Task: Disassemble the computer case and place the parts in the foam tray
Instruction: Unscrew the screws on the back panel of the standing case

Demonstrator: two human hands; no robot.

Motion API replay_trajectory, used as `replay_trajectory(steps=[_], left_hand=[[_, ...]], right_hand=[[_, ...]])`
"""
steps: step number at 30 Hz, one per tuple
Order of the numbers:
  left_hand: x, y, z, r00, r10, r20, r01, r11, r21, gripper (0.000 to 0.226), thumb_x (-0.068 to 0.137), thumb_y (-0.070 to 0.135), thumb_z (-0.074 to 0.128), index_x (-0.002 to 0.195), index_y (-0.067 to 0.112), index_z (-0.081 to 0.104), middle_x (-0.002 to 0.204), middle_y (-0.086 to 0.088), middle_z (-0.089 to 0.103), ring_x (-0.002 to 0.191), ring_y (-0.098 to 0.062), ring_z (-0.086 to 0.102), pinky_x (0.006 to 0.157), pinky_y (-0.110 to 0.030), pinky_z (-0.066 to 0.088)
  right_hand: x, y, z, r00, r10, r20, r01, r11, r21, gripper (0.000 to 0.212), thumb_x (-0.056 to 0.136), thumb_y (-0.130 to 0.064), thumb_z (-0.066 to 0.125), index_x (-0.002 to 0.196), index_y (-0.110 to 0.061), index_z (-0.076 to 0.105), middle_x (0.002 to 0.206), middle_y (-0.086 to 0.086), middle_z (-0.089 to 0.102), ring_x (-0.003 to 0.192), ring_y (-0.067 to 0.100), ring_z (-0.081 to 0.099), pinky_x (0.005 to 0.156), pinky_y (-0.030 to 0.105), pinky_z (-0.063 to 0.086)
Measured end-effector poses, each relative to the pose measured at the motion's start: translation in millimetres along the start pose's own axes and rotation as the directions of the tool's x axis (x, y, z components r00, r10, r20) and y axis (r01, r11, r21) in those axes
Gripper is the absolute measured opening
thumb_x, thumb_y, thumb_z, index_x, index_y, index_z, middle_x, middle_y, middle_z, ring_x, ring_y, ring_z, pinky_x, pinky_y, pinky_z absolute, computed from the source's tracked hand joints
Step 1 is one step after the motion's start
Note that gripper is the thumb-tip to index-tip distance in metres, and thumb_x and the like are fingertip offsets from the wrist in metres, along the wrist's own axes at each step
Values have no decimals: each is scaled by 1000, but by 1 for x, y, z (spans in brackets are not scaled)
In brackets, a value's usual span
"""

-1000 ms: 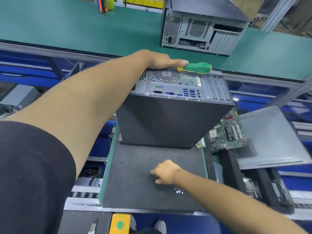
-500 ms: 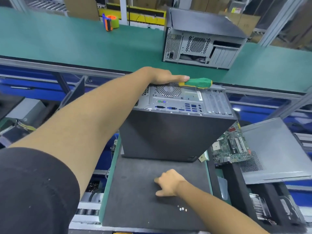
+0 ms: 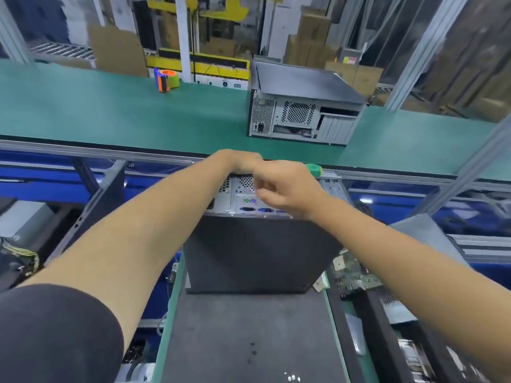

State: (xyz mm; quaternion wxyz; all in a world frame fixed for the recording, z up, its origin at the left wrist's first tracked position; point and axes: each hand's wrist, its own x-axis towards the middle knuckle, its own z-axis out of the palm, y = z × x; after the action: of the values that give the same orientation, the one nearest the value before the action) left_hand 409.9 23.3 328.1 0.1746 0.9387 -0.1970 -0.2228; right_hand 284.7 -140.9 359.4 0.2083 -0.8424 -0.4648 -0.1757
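Green belt (image 3: 110, 111) borders the hand-topped computer case (image 3: 260, 252).

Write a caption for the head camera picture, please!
Both hands, left and right, reach over the upright computer case near a green screwdriver.

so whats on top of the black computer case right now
A green screwdriver lies along its far edge, mostly covered by the right hand. The left hand rests there too; its fingers are hidden.

A single head-worn wide-angle view looks forward and steeply down from above the person's own arms, close over the upright black metal computer case (image 3: 260, 252), with the long green-topped desk (image 3: 110, 117) stretching across farther ahead.
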Motion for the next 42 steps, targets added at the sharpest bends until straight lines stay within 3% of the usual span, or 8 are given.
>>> replay_trajectory(steps=[4,8,16,23,26,31,37,42], left_hand=[[-3,0,0,999,-37,1,37,999,-40,119,63,103,30,142,18,57,155,-9,46,138,-25,47,120,-47,30],[-1,3,1,997,-79,-16,79,996,-31,136,57,110,21,154,17,44,163,-10,35,148,-29,35,123,-50,23],[3,-2,0,995,-97,-13,94,986,-140,135,52,111,6,159,34,32,167,-2,27,153,-27,26,123,-58,13],[12,-7,0,982,-187,9,184,954,-236,142,42,115,14,161,39,24,169,-2,22,153,-31,22,121,-63,11],[14,-10,-1,980,-198,14,195,953,-233,144,38,114,17,158,35,33,165,-4,29,149,-32,28,119,-61,17],[15,-8,2,996,-69,58,75,991,-109,93,69,100,35,141,45,55,162,3,38,148,-26,34,119,-52,19],[15,-6,3,996,-91,16,92,995,-34,107,62,100,39,132,23,64,136,0,59,119,-24,55,110,-50,37],[19,-9,3,997,-74,-1,73,996,-48,78,63,100,40,93,33,66,95,11,63,91,-10,59,95,-45,41]], right_hand=[[19,61,-8,966,250,60,-240,960,-145,28,78,-23,62,105,-14,57,101,1,49,92,22,46,79,41,45],[13,98,-5,840,479,253,-366,846,-387,25,84,-49,61,97,-30,50,100,-5,49,95,21,48,71,37,37],[23,105,-26,823,529,206,-525,848,-78,26,74,-53,81,78,-32,66,77,-9,67,63,10,58,55,33,47],[19,104,-45,825,554,107,-546,736,399,26,68,10,76,83,-8,65,76,15,71,66,20,64,61,47,54],[20,102,-53,785,619,-9,-510,654,559,31,67,13,74,80,-14,66,78,9,73,66,16,62,52,31,51],[34,96,-68,722,662,-204,-395,635,664,26,74,-2,73,86,-20,58,81,5,62,73,19,65,56,33,57],[52,81,-53,786,599,-153,-394,676,623,23,83,-2,67,93,-12,49,67,-11,56,60,2,60,53,24,52],[47,79,-41,794,592,-135,-424,699,575,26,85,-4,68,90,-17,47,78,2,54,72,15,59,60,27,51]])
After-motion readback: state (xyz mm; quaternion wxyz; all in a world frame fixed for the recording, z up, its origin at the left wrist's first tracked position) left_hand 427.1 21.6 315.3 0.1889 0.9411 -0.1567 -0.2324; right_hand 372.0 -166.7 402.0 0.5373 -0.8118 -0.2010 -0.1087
